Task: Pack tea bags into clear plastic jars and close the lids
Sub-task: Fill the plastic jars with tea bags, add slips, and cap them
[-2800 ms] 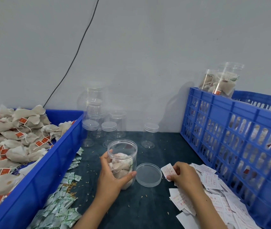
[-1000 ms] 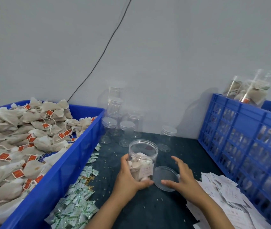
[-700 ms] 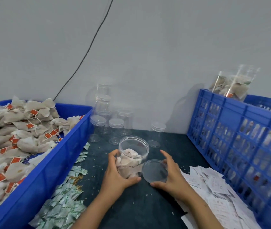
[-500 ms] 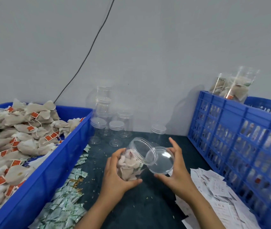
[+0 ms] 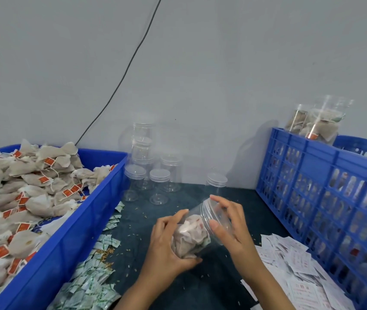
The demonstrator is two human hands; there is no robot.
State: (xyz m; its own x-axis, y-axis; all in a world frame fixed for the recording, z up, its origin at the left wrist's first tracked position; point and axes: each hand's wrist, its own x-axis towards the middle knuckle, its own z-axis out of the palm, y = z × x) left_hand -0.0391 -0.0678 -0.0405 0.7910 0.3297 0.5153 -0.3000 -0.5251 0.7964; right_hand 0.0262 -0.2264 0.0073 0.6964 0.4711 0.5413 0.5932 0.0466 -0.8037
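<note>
Your left hand (image 5: 167,247) was wrapped around the body of the clear jar (image 5: 197,233), fingers and thumb curled round it, holding it off the table and tipped so its mouth pointed up and to the right. Your right hand (image 5: 229,229) had its fingers curled over the lid (image 5: 215,214), thumb on the near edge and fingertips on the far edge. Half a second before, that lid was still apart from the jar mouth, held just beside it; a second before, it lay flat on the dark tabletop (image 5: 200,285) next to the upright jar. So in that short span you lifted both, tilted the jar and brought the lid onto the rim. Whether it was already threaded tight I could not tell; it looked seated, with the twisting probably in hand. The tea bags (image 5: 189,238) sat packed inside, filling most of the jar.

Further out, empty lidded jars (image 5: 159,186) stood by the wall, loose tea bags filled the blue tray (image 5: 70,249) on your left, and the blue crate (image 5: 325,198) for finished jars stood on your right, beside scattered paper slips (image 5: 294,260).
</note>
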